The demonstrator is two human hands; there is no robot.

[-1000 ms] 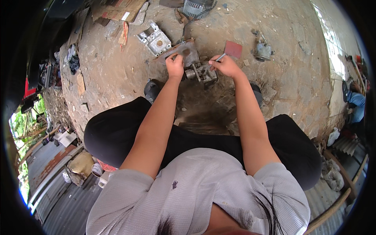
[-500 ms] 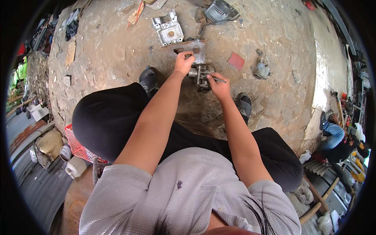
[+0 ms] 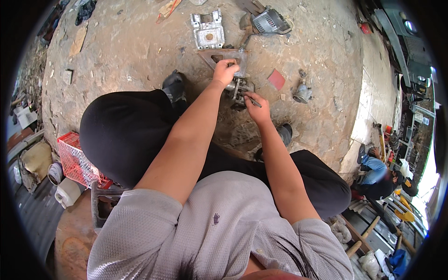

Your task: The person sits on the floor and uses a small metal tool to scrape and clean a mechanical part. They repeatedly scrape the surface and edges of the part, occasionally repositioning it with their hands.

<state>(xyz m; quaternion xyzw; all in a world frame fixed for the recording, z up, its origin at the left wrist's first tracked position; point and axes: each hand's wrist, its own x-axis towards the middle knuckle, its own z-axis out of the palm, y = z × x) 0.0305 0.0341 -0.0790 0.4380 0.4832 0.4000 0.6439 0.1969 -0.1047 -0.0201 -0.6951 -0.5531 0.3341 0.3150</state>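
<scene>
Between my feet on the ground stands a small grimy metal mechanism (image 3: 239,87) with plates and a cylindrical part. My right hand (image 3: 259,111) grips a thin dark rod-like tool (image 3: 254,101), its far end against the mechanism's right side. Just beyond, my left hand (image 3: 226,72) is closed, fingers pinched together above the mechanism's upper left; whatever they hold is hidden. A flat triangular metal plate (image 3: 221,55) with cut-outs lies right behind that hand, partly covered by it.
Behind the plate lie a silver metal casting (image 3: 208,39) and a grey ribbed housing (image 3: 270,22) with a cable. To the right are a red square sheet (image 3: 276,80) and a small metal part (image 3: 302,92). A red plastic crate (image 3: 74,158) stands left; another person (image 3: 378,172) sits far right.
The whole view has shifted and turned slightly. My right hand's tool now slants more steeply against the mechanism. My left hand stays closed at nearly the same spot by the plate.
</scene>
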